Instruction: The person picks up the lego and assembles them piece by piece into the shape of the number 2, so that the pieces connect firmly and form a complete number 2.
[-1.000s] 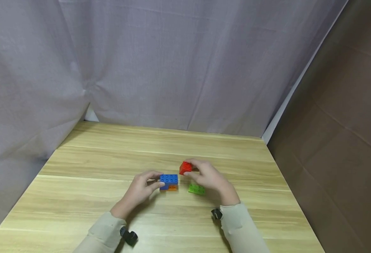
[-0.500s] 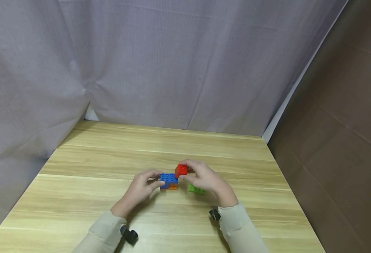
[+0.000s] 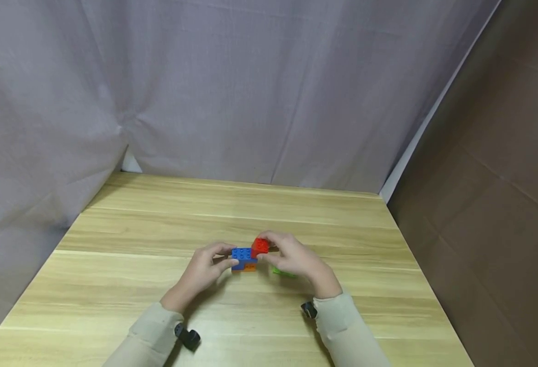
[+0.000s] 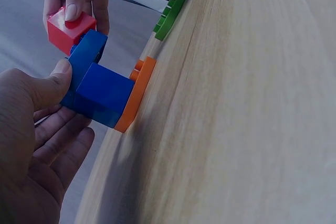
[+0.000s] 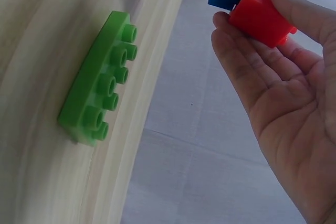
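Red brick (image 3: 260,246) at the centre of the scene, pinched between the thumb and fingers of a person's right hand (image 3: 293,257). It meets the right-hand end of a longer upper blue brick (image 3: 244,254), resting at a slight tilt against its studs; whether it is fully pressed down, I cannot tell.

The upper blue brick tops a small stack. Beneath its left part is a lower blue brick (image 4: 106,90), and under that an orange plate (image 3: 250,267) stands on the table (image 3: 232,316). The right part of the upper blue brick juts out over the orange plate's bare studs, leaving a gap between them.

The left hand (image 3: 206,270) grips the stack from its left end, thumb on the near side of the blue bricks and fingers behind.

Near the stack, below the right hand and partly hidden by it in the head view, a green plate (image 5: 97,77) lies on the table, studs up.

Both forearms wear pale sleeves (image 3: 151,336) with small black devices (image 3: 187,337) at the wrists. Grey cloth (image 3: 232,92) hangs behind the pale wood-grain table, and brown cloth (image 3: 493,168) on the right.
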`<state>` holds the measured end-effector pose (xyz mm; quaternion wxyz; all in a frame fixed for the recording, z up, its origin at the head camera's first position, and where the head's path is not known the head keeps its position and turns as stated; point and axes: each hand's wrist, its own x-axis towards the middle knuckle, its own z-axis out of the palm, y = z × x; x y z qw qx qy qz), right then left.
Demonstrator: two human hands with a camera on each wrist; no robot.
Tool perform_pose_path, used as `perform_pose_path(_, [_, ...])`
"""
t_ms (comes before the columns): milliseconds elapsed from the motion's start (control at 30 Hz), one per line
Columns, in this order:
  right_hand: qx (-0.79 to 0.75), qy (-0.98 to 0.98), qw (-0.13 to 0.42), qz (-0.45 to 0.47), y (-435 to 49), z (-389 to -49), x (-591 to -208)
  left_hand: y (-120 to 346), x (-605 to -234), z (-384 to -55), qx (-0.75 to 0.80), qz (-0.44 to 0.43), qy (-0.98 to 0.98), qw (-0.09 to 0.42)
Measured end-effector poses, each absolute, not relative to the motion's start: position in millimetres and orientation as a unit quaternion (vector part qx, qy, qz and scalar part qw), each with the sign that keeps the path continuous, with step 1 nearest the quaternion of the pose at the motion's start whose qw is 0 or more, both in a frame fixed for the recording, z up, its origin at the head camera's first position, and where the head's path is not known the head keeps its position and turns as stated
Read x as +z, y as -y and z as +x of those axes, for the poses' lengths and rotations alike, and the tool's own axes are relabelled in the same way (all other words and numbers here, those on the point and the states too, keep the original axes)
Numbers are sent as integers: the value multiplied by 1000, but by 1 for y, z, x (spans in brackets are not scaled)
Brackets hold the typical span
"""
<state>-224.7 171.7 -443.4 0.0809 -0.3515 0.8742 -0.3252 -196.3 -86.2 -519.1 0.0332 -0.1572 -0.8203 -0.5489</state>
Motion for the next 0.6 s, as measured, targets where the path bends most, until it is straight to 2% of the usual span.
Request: perform_pose_path(600, [-329,-864,70,-376,-164,-224,-444,86,-518,-196,-546,-157,822,27])
